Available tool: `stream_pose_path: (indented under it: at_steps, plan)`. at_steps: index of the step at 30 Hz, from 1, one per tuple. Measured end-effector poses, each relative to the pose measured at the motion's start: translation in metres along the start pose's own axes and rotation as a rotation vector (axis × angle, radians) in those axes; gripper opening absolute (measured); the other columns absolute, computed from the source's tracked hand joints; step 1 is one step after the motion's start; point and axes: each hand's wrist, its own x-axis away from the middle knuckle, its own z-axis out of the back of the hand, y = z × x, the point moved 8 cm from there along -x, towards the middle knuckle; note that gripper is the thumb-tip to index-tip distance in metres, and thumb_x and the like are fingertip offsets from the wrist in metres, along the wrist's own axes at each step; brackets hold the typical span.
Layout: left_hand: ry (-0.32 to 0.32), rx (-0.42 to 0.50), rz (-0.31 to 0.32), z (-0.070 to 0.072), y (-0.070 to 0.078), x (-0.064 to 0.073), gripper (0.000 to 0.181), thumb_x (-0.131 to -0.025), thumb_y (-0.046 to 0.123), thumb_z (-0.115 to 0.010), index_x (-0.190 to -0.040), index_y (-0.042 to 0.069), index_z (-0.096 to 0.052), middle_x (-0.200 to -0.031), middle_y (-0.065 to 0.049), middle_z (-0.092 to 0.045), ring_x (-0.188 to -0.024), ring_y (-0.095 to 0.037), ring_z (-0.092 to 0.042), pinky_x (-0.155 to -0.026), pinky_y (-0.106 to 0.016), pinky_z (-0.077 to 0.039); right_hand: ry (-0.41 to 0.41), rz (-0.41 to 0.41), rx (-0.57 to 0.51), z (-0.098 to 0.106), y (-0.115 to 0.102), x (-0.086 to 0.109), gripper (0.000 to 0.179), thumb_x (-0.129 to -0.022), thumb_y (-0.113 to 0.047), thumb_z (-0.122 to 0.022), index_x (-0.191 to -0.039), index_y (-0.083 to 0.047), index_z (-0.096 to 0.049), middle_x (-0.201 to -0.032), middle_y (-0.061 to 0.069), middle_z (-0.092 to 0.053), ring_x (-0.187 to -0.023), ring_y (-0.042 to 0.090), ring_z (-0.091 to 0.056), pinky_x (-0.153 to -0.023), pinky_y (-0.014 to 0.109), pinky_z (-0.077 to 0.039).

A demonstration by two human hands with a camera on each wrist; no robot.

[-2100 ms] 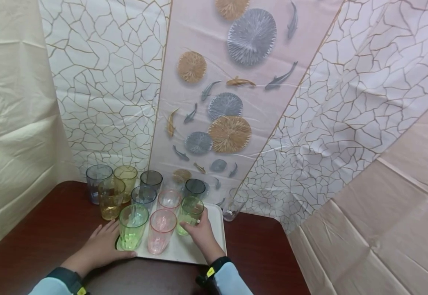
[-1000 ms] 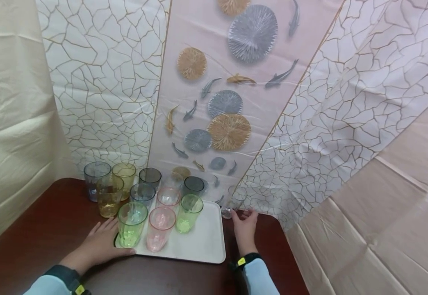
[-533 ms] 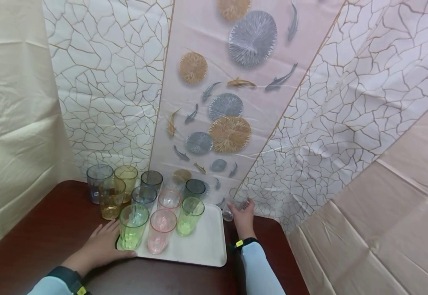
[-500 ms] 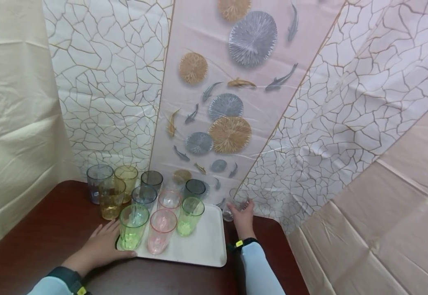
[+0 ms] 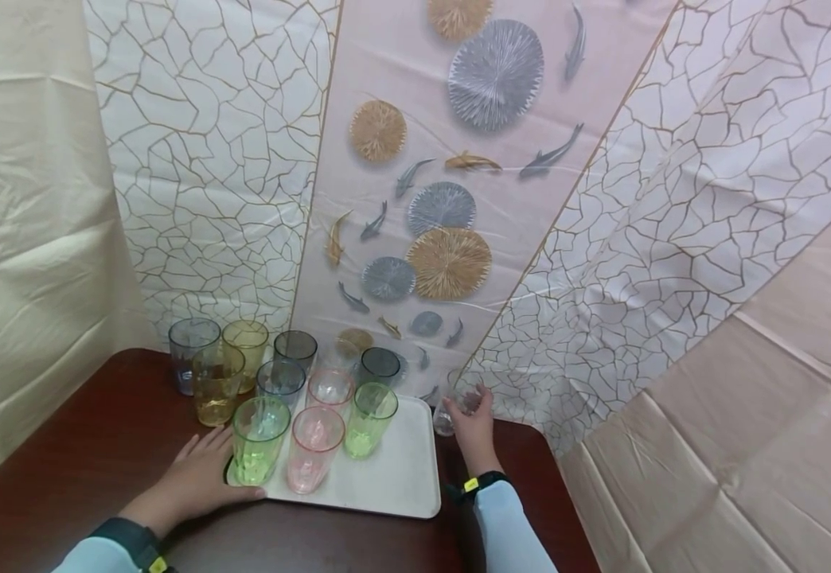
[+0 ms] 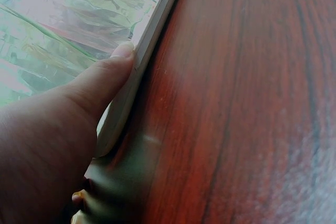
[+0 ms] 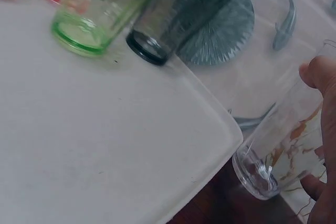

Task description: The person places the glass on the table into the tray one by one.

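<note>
In the head view, my right hand (image 5: pixel 474 434) grips a clear tumbler (image 5: pixel 446 416) just beyond the right edge of a white tray (image 5: pixel 394 485). The right wrist view shows thumb and fingers round the upper part of this clear tumbler (image 7: pixel 270 158), its base by the tray's corner. My left hand (image 5: pixel 197 477) rests against the tray's near left corner, fingers spread. Its thumb (image 6: pixel 107 74) lies along the tray's rim. On the tray stand green tumblers (image 5: pixel 256 446) (image 5: pixel 368 422), pink tumblers (image 5: pixel 313 454) (image 5: pixel 331 387) and dark grey ones (image 5: pixel 380 364).
Left of the tray, amber tumblers (image 5: pixel 216 390) and a blue tumbler (image 5: pixel 188 358) stand on the dark red wooden table (image 5: pixel 86 446). Patterned cloth (image 5: pixel 401 199) hangs close behind the tray and tumblers. The tray's right part is bare.
My right hand has left the green tumbler on the tray, moved right and taken hold of the clear tumbler, which has shifted slightly. The left hand stays at the tray's corner.
</note>
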Motion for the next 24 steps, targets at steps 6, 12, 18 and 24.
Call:
stream_pose_path:
  at_steps: [6, 12, 18, 24]
  plan:
    - [-0.004, -0.004, 0.004, 0.001, 0.0, 0.0, 0.133, -0.069, 0.091, -0.064, -0.151, -0.012, -0.045, -0.156, -0.035, -0.039, -0.144, -0.055, -0.027, -0.116, -0.074, -0.017, 0.012, 0.049, 0.032, 0.012, -0.018, 0.026, 0.1, -0.089, -0.041, -0.081, -0.164, -0.015, -0.021, -0.152, 0.024, -0.044, -0.141, 0.041, -0.041, -0.112, 0.057, -0.042]
    - [-0.002, 0.004, -0.001, 0.002, 0.002, 0.002, 0.132, -0.07, 0.089, -0.066, -0.151, -0.013, -0.045, -0.155, -0.036, -0.039, -0.143, -0.056, -0.028, -0.115, -0.075, -0.017, -0.009, 0.11, 0.06, 0.014, -0.031, 0.061, 0.091, -0.089, -0.025, -0.083, -0.16, -0.012, -0.027, -0.15, 0.025, -0.047, -0.14, 0.041, -0.044, -0.111, 0.055, -0.044]
    - [0.014, 0.004, -0.009, 0.001, 0.001, 0.002, 0.131, -0.07, 0.089, -0.067, -0.15, -0.013, -0.046, -0.154, -0.036, -0.041, -0.142, -0.056, -0.029, -0.114, -0.075, -0.018, -0.061, 0.177, 0.006, -0.005, -0.043, 0.102, 0.083, -0.085, -0.02, -0.086, -0.152, -0.012, -0.037, -0.14, 0.02, -0.056, -0.128, 0.032, -0.056, -0.104, 0.05, -0.051]
    - [0.011, 0.006, -0.003, -0.002, -0.001, 0.0, 0.132, -0.069, 0.09, -0.066, -0.15, -0.013, -0.046, -0.154, -0.036, -0.04, -0.143, -0.056, -0.028, -0.115, -0.075, -0.017, -0.126, 0.212, -0.02, -0.033, -0.056, 0.138, 0.083, -0.079, -0.02, -0.09, -0.148, -0.013, -0.043, -0.133, 0.015, -0.062, -0.121, 0.025, -0.059, -0.104, 0.047, -0.048]
